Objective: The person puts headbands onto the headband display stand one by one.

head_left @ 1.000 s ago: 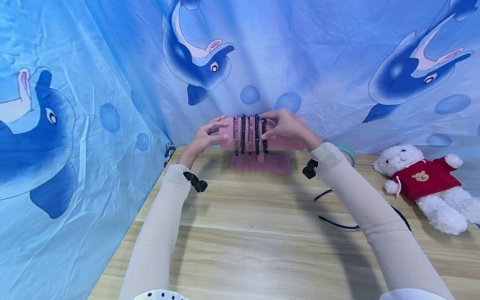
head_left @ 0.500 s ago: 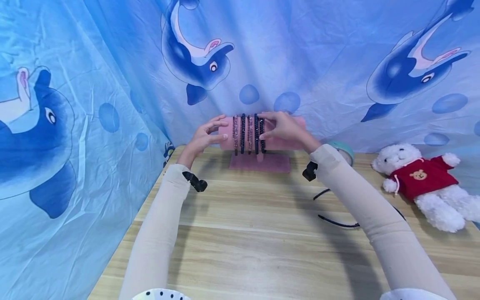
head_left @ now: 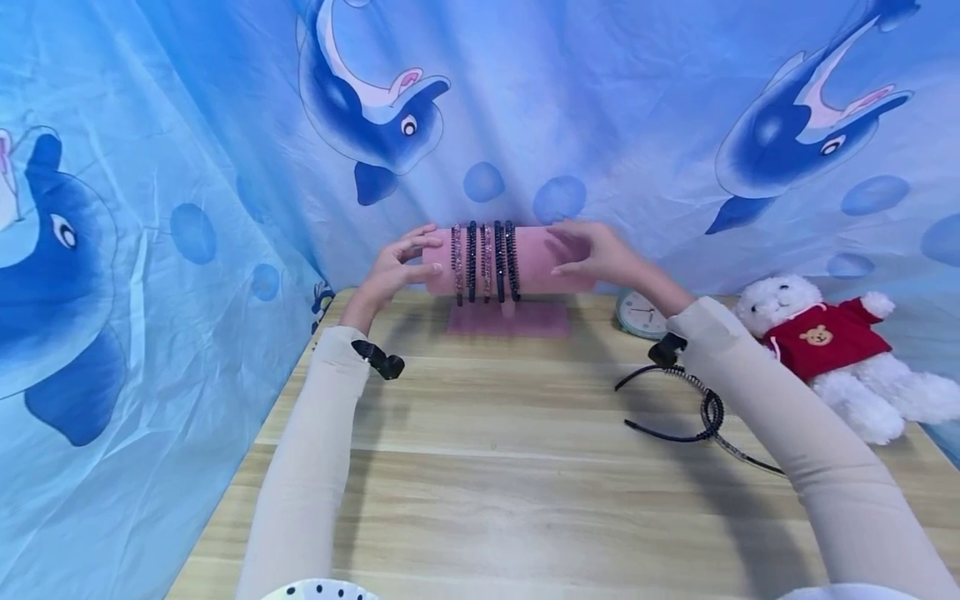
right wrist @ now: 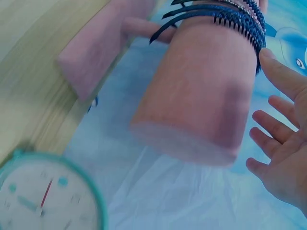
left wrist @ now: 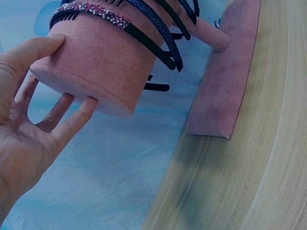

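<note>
A pink velvet headband stand, a padded roll on a post and flat base, stands at the back of the table. Several dark and pink glittery headbands sit side by side round its left half. At the roll's left end my left hand grips it, thumb on the near side; in the left wrist view the fingers reach past the end edge. My right hand is by the roll's right half, holding nothing. Its fingers are spread and apart from the roll in the right wrist view.
Two loose headbands, one dark and one with a beaded look, lie crossed on the table at right. A round teal-rimmed clock stands behind them. Farther right is a white teddy bear in a red top. A blue dolphin curtain hangs behind.
The rightmost headband on the roll slid left against its neighbour, then my right hand let go and moved right. The clock face and crossed headbands came into view; my left hand kept its grip.
</note>
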Tool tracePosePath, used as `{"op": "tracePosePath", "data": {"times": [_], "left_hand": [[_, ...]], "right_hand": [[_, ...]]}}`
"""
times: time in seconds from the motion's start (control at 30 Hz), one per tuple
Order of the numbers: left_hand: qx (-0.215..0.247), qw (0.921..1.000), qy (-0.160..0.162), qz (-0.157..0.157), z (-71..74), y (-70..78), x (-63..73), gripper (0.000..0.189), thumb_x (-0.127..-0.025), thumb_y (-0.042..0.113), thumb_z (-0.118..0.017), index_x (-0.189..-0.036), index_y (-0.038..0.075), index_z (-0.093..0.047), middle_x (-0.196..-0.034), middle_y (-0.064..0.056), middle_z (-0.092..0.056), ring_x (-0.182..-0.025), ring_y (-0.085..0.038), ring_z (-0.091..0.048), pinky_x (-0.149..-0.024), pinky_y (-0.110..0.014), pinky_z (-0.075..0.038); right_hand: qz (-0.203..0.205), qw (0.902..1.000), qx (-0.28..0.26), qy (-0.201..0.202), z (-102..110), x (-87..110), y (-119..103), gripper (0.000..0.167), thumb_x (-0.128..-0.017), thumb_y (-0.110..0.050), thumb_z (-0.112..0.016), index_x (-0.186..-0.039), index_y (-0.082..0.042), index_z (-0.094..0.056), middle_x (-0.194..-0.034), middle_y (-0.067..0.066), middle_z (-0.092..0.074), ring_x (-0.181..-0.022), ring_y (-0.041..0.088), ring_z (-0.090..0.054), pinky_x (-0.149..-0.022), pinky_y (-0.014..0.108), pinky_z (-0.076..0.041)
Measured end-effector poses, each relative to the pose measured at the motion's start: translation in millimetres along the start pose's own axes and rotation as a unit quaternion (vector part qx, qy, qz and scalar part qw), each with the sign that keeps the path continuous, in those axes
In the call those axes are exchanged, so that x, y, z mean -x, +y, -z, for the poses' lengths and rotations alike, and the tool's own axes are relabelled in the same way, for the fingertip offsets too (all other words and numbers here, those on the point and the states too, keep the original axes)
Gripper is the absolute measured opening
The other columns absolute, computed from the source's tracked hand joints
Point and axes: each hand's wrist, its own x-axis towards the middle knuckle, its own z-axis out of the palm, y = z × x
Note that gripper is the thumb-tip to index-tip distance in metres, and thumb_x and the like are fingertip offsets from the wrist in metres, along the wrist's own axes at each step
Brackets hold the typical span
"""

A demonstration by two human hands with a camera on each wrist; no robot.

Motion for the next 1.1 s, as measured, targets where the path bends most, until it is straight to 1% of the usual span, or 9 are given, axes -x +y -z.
{"op": "tracePosePath", "data": {"times": [0.23,0.43,0.53,0.57,0.67,0.77,0.8,0.87,1.1], "left_hand": [[0.001,1.0,0.005,0.005,3.0,2.1,-1.1,0.05,-0.088,0.004,-0.076,-0.136,0.001,-0.06,-0.166,0.005,-0.034,-0.145,-0.031,-0.042,-0.104,-0.035,-0.056],[0.008,0.9999,0.009,0.004,3.4,0.4,-0.7,0.049,-0.089,0.004,-0.076,-0.136,0.002,-0.061,-0.165,0.006,-0.035,-0.146,-0.031,-0.042,-0.102,-0.036,-0.058],[0.011,0.9999,0.007,0.003,1.7,-0.8,-0.7,0.048,-0.089,0.003,-0.075,-0.135,0.002,-0.062,-0.165,0.005,-0.035,-0.146,-0.032,-0.042,-0.101,-0.036,-0.058],[0.011,0.9999,0.005,0.003,0.9,-1.0,-0.7,0.048,-0.09,0.003,-0.075,-0.135,0.002,-0.062,-0.166,0.005,-0.034,-0.146,-0.032,-0.041,-0.101,-0.036,-0.059],[0.011,0.9999,0.001,0.003,-0.3,-2.0,-1.0,0.048,-0.09,0.003,-0.075,-0.136,0.002,-0.062,-0.166,0.005,-0.034,-0.147,-0.032,-0.041,-0.101,-0.037,-0.058],[0.013,0.9999,0.002,0.003,-0.6,-2.6,-0.9,0.048,-0.09,0.004,-0.075,-0.136,0.002,-0.061,-0.166,0.006,-0.034,-0.147,-0.031,-0.041,-0.102,-0.038,-0.058],[0.012,0.9999,0.003,0.004,-0.5,-2.9,-0.9,0.049,-0.09,0.004,-0.075,-0.136,0.002,-0.061,-0.166,0.006,-0.034,-0.147,-0.031,-0.042,-0.102,-0.038,-0.058],[0.011,0.9999,0.003,0.003,-0.2,-3.0,-0.8,0.049,-0.09,0.005,-0.076,-0.136,0.002,-0.061,-0.166,0.006,-0.034,-0.146,-0.031,-0.042,-0.103,-0.039,-0.057],[0.01,0.9999,0.004,0.003,0.9,-3.2,-1.6,0.049,-0.089,0.004,-0.075,-0.136,0.003,-0.061,-0.166,0.006,-0.034,-0.147,-0.031,-0.041,-0.105,-0.04,-0.056]], "right_hand": [[-0.018,0.9993,0.029,-0.016,20.5,42.9,14.4,0.064,-0.083,-0.013,-0.084,-0.14,-0.002,-0.058,-0.151,0.021,-0.053,-0.145,0.042,-0.042,-0.122,0.061,-0.033],[-0.026,0.9972,0.063,-0.032,28.7,77.2,27.7,0.054,-0.086,-0.012,-0.082,-0.134,0.0,-0.063,-0.144,0.026,-0.057,-0.139,0.046,-0.047,-0.117,0.064,-0.038],[-0.035,0.9952,0.075,-0.051,30.9,95.8,35.4,0.05,-0.086,-0.013,-0.082,-0.131,0.0,-0.065,-0.139,0.025,-0.062,-0.132,0.046,-0.054,-0.111,0.064,-0.044],[-0.041,0.9941,0.08,-0.061,31.6,102.3,38.2,0.049,-0.086,-0.014,-0.081,-0.131,-0.001,-0.065,-0.138,0.024,-0.062,-0.124,0.045,-0.06,-0.11,0.064,-0.046],[-0.056,0.9896,0.092,-0.096,33.9,119.6,46.4,0.05,-0.087,-0.017,-0.082,-0.132,-0.002,-0.066,-0.134,0.023,-0.066,-0.115,0.043,-0.066,-0.104,0.064,-0.05],[-0.079,0.983,0.093,-0.138,35.8,133.2,54.4,0.05,-0.086,-0.019,-0.082,-0.131,-0.001,-0.066,-0.13,0.022,-0.068,-0.109,0.041,-0.069,-0.099,0.061,-0.054],[-0.084,0.9809,0.09,-0.15,36.4,136.9,57.3,0.05,-0.086,-0.019,-0.082,-0.129,0.0,-0.067,-0.128,0.022,-0.069,-0.114,0.042,-0.067,-0.098,0.06,-0.055],[-0.1,0.976,0.082,-0.175,37.5,143.6,63.0,0.048,-0.086,-0.018,-0.081,-0.127,0.002,-0.067,-0.126,0.023,-0.069,-0.113,0.041,-0.067,-0.096,0.057,-0.057],[-0.121,0.9664,0.038,-0.224,41.4,160.0,86.6,0.045,-0.085,-0.006,-0.08,-0.126,0.007,-0.065,-0.119,0.025,-0.07,-0.106,0.04,-0.069,-0.087,0.041,-0.063]]}}
